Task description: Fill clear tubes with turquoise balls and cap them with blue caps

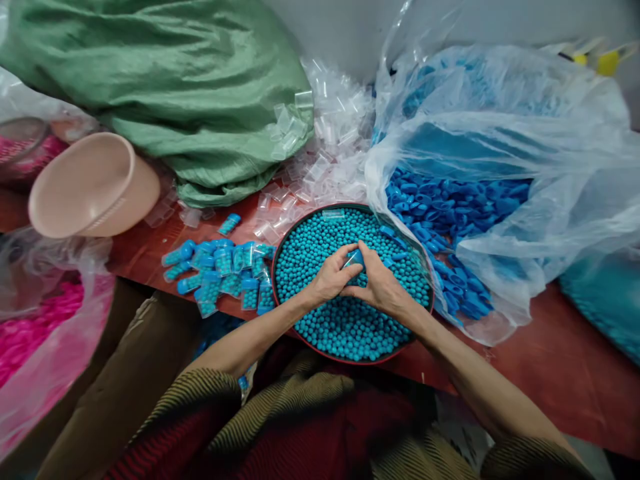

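Both hands meet over a round basin (pixel 428 308) filled with small turquoise balls (pixel 333 331). Between the fingertips is a small clear plastic container (pixel 354 259) with blue showing on it. My left hand (pixel 333 275) is closed on it from the left, thumb and fingers pinched. From the right, my right hand (pixel 380 285) pinches the same piece, its thumb lower down; the fingers partly hide whether a cap is seated. A loose clear container (pixel 333 214) and several blue caps (pixel 395 237) lie on the balls. Left of the basin are filled blue-capped containers (pixel 225 260).
Clear empty containers (pixel 320 170) are heaped behind the basin beside a green sack (pixel 200 87). A clear bag (pixel 500 147) spills blue caps (pixel 460 207) at right. A beige bowl (pixel 93 187) stands left on the red table (pixel 560 360). Pink pieces (pixel 40 327) fill a bag lower left.
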A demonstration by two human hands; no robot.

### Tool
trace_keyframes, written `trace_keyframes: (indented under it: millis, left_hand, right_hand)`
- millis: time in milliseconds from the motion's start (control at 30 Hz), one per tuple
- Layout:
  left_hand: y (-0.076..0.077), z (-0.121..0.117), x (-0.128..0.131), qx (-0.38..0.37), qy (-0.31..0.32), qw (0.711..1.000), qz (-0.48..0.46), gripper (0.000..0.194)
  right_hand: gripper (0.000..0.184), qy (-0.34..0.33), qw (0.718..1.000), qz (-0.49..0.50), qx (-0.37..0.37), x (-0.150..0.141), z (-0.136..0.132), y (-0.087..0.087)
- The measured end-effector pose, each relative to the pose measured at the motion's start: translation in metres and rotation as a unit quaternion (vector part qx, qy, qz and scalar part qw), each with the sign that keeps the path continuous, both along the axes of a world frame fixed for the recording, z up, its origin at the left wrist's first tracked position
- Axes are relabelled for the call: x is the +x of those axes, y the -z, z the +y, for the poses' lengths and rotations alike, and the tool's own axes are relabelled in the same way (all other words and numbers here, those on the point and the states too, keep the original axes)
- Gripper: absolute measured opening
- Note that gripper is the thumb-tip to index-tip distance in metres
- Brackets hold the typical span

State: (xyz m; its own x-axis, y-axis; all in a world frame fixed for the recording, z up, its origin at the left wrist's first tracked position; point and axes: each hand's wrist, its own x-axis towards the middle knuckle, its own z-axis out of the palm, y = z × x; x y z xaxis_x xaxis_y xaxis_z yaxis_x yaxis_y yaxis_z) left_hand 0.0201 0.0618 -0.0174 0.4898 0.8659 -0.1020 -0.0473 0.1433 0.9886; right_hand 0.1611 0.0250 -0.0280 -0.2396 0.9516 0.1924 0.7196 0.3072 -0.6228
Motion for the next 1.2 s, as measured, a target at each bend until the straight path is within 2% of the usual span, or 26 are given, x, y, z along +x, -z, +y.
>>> trace_keyframes:
  millis: [200, 367, 533, 633, 667, 733, 833, 933, 1000, 1033, 1100, 1200]
  left_hand:
    - [-0.006, -0.006, 0.007, -0.030, -0.039, 0.998, 0.037, 0.021]
    - [0.002, -0.012, 0.010, -0.031, -0.084, 0.993, 0.075, 0.014]
    - [0.002, -0.015, 0.003, 0.029, -0.098, 0.984, 0.143, 0.010]
    - [-0.009, -0.011, -0.024, 0.110, -0.109, 0.967, 0.204, 0.016]
    - [-0.012, -0.009, -0.039, 0.143, -0.125, 0.952, 0.238, 0.020]
    - [-0.017, -0.006, -0.075, 0.205, -0.188, 0.902, 0.329, 0.029]
    - [-0.013, -0.004, -0.136, 0.246, -0.293, 0.788, 0.482, 0.033]
    - [-0.005, 0.001, -0.181, 0.232, -0.339, 0.688, 0.599, 0.039]
    - [0.000, 0.013, -0.198, 0.240, -0.354, 0.658, 0.619, 0.042]
    - [0.001, 0.023, -0.203, 0.253, -0.354, 0.658, 0.614, 0.043]
    - [0.004, 0.047, -0.209, 0.283, -0.323, 0.682, 0.592, 0.044]
    - [0.010, 0.087, -0.215, 0.271, -0.208, 0.728, 0.594, 0.045]
  right_hand:
    - [0.079, 0.022, 0.995, -0.071, 0.071, -0.008, -0.003, 0.007]
    - [0.077, 0.021, 0.993, -0.097, 0.063, -0.011, -0.004, 0.014]
    - [0.076, 0.003, 0.992, -0.121, 0.025, -0.021, -0.006, 0.009]
    - [0.076, -0.028, 0.992, -0.122, 0.025, -0.024, -0.004, 0.005]
    - [0.075, -0.029, 0.992, -0.122, 0.030, -0.023, -0.003, 0.006]
    - [0.067, -0.014, 0.991, -0.125, 0.046, -0.019, -0.001, 0.008]
    - [0.053, 0.005, 0.987, -0.133, 0.088, -0.016, 0.000, 0.008]
    - [0.056, -0.080, 0.979, -0.138, 0.125, -0.037, 0.001, -0.006]
    - [0.075, -0.179, 0.965, -0.143, 0.126, -0.067, 0.005, -0.018]
    - [0.087, -0.214, 0.958, -0.148, 0.123, -0.086, 0.008, -0.022]
    - [0.102, -0.259, 0.943, -0.178, 0.110, -0.124, 0.018, -0.025]
    - [0.111, -0.262, 0.926, -0.260, 0.076, -0.172, 0.040, -0.015]
